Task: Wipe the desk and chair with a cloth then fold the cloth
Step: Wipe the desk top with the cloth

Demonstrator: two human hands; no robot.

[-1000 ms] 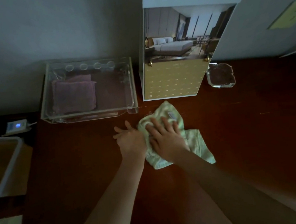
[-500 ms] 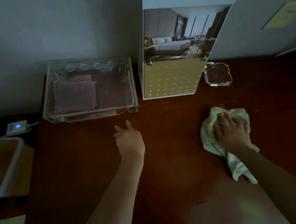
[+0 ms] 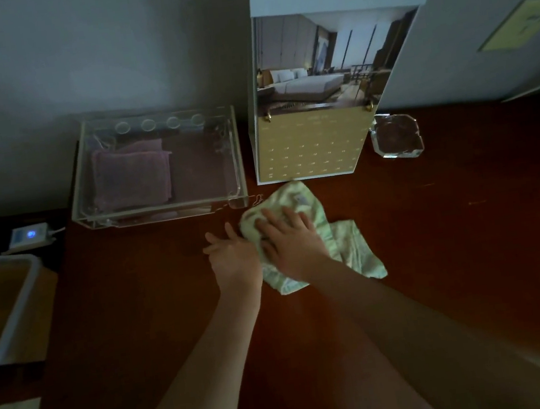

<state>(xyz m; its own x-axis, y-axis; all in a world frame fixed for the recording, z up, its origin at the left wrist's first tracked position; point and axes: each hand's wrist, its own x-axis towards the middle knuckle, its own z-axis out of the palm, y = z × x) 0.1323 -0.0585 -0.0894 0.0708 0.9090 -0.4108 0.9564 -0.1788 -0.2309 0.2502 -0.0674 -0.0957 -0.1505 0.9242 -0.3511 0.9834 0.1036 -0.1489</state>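
A crumpled pale green cloth (image 3: 353, 248) lies on the dark wooden desk (image 3: 455, 241), just in front of the standing calendar. My right hand (image 3: 292, 241) presses flat on the cloth with its fingers spread over it. My left hand (image 3: 233, 259) rests flat on the bare desk right beside it, touching the cloth's left edge, holding nothing. No chair is in view.
A clear acrylic tray (image 3: 160, 215) with a folded purple towel (image 3: 131, 176) stands at the back left. A tall desk calendar (image 3: 315, 143) stands behind the cloth, and a glass ashtray (image 3: 397, 136) to its right. A white bin (image 3: 11, 310) and a small lit device (image 3: 29, 235) sit at the left.
My right hand slid the cloth from the middle of the desk out to the right and back left again, up beside my left hand. My left hand stayed put.
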